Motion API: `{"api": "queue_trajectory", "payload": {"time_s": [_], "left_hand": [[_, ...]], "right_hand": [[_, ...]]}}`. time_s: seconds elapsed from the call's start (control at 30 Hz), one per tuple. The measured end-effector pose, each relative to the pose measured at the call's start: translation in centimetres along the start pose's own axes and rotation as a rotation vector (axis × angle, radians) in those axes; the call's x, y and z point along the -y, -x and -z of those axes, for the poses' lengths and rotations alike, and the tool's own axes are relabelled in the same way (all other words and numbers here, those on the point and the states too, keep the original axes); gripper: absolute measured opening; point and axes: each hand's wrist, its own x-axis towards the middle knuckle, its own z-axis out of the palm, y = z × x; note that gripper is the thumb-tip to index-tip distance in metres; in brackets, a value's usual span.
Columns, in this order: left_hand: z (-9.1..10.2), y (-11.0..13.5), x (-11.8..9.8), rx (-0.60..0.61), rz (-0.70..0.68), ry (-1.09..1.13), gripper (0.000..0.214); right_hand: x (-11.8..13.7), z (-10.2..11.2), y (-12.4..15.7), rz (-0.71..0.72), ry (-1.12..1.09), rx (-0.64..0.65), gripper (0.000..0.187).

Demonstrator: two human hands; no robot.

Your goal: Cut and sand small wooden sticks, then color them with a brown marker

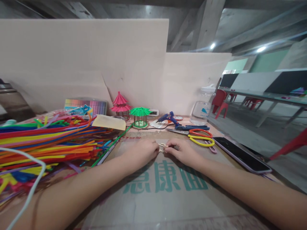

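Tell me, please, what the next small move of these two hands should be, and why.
I would probably nudge the pale sticks into line: they show between the fingertips of the left hand and the right hand, and they look spread rather than even. Both hands are already there, while the glue gun lies farther back. Exact grips are too small to tell.

Open lane: bare printed cardboard [168, 207] from near side up to left hand [142, 153] and right hand [182, 151]. Left side blocked by piled pipe cleaners [52, 137], white cable [44, 166] looping in front. Scissors [191, 132] and phone [242, 155] crowd the right. Far side: green-roofed model pavilion [140, 112], glue gun [169, 117], then partition wall [134, 64].
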Motion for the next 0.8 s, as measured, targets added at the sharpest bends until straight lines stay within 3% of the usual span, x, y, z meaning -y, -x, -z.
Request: {"api": "queue_trajectory", "payload": {"time_s": [0.2,0.47,0.8], "left_hand": [[0.3,0.0,-1.0,-0.116,0.099,0.222,0.009],[-0.8,0.2,-1.5,-0.116,0.132,0.503,0.021],[-1.1,0.2,-0.8,-0.132,0.115,0.49,0.018]], "right_hand": [[-0.4,-0.1,0.0,0.016,0.009,-0.019,0.015],[-0.1,0.0,0.1,0.027,0.001,0.032,0.015],[-0.5,-0.2,0.0,-0.005,-0.004,0.081,0.011]]}}
